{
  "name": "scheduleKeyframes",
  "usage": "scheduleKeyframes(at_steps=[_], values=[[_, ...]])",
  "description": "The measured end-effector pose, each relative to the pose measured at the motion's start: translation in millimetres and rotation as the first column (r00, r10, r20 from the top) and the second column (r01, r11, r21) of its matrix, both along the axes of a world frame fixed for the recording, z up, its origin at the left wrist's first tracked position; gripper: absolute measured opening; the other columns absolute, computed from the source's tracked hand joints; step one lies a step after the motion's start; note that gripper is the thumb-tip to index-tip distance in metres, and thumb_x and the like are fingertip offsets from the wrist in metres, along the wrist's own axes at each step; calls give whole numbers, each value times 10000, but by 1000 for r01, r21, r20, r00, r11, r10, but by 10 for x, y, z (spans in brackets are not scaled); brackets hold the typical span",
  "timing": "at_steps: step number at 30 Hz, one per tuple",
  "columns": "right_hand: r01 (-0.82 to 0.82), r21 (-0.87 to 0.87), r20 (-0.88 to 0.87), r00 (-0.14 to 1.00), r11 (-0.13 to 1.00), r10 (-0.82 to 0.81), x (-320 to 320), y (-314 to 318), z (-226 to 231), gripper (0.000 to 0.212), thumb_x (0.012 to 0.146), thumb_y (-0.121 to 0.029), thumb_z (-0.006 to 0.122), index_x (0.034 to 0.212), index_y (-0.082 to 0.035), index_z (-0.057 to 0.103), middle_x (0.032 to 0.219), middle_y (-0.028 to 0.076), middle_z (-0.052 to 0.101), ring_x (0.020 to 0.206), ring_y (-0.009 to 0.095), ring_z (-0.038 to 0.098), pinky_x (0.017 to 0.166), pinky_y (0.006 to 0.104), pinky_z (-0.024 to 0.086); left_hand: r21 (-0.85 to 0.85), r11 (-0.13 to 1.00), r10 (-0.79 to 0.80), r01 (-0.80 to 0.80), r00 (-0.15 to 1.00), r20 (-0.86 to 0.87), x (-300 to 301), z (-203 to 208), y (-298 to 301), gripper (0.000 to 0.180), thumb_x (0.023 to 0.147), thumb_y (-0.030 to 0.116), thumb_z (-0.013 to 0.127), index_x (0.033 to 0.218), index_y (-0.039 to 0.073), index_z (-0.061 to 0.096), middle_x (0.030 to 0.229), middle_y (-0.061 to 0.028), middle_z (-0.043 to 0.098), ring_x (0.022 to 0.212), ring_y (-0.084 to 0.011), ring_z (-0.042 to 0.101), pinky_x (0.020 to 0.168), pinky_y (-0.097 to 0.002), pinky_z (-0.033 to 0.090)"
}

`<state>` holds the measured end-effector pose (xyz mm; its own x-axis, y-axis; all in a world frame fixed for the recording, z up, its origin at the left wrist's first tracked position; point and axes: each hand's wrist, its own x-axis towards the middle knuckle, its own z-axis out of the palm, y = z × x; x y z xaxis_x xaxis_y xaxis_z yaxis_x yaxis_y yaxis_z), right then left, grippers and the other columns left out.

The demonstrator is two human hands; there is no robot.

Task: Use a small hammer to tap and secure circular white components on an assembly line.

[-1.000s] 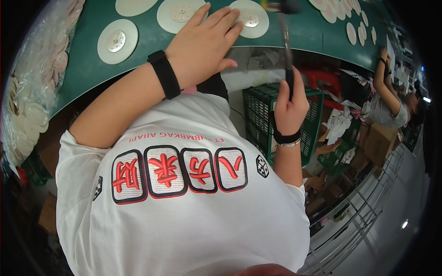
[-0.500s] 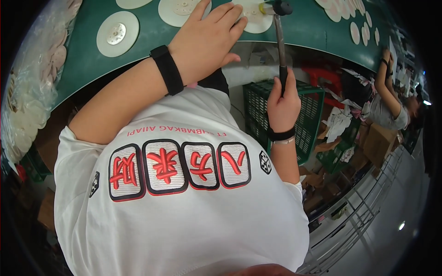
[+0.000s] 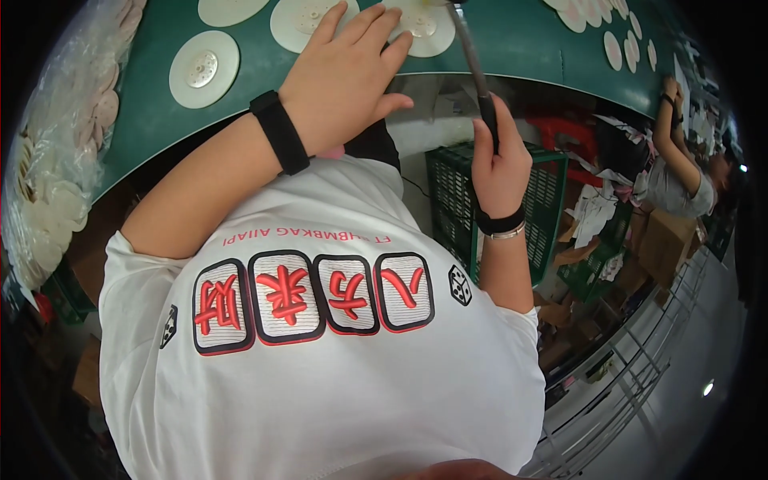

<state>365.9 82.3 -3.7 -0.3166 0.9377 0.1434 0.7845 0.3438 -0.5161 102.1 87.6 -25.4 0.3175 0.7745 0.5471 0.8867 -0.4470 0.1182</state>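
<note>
My right hand is closed round the black grip of a hammer with a metal shaft. The hammer leans up and to the left, its head partly cut off by the top edge of the picture, over a white disc with a metal centre plate. Fingers spread, my left hand reaches over the gap between that disc and another white disc. Whether its fingertips touch either disc I cannot tell. A third white disc with a round metal plate lies to the left on the green table.
The green table curves across the top. Clear plastic bags of pale discs lie at the left, loose pale discs at the far right. Below the table stands a green crate. Another person works at the right.
The hammer's head has moved up and to the left, and its shaft now tilts more. My left hand has shifted slightly left, its fingers still spread.
</note>
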Motion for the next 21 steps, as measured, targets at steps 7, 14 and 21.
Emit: scheduleKeyframes(at_steps=[7, 14, 21], values=[[-2, 83, 71, 997, 997, -4, -14, -91, -28, 345, 994, -111, 669, 1327, -25, 637, 971, 208, 721, 798, 379, 715, 672, 398, 561, 313, 950, 4, 13, 999, -54, -54, -270, 64, 719, 880, 457, 726, 1399, -9, 551, 1481, -200, 514, 1416, -328, 459, 1201, -544, 313], [38, 94, 31, 999, 995, -41, 38, -243, 0, 368, 1000, -63, 644, 1356, 16, 601, 1004, 228, 737, 843, 329, 756, 729, 354, 572, -391, 920, -27, -21, 993, -116, 13, 500, -104, 703, 871, 451, 737, 1398, 18, 566, 1459, -173, 535, 1397, -304, 474, 1191, -562, 312], [82, 139, -30, 996, 987, -79, 71, -301, 30, 358, 999, -64, 644, 1345, 15, 601, 995, 235, 729, 821, 348, 741, 704, 363, 567, 208, 978, 21, -18, 1000, -10, 2, -190, -6, 699, 861, 448, 748, 1401, 40, 573, 1429, -155, 541, 1359, -304, 484, 1178, -580, 311]])
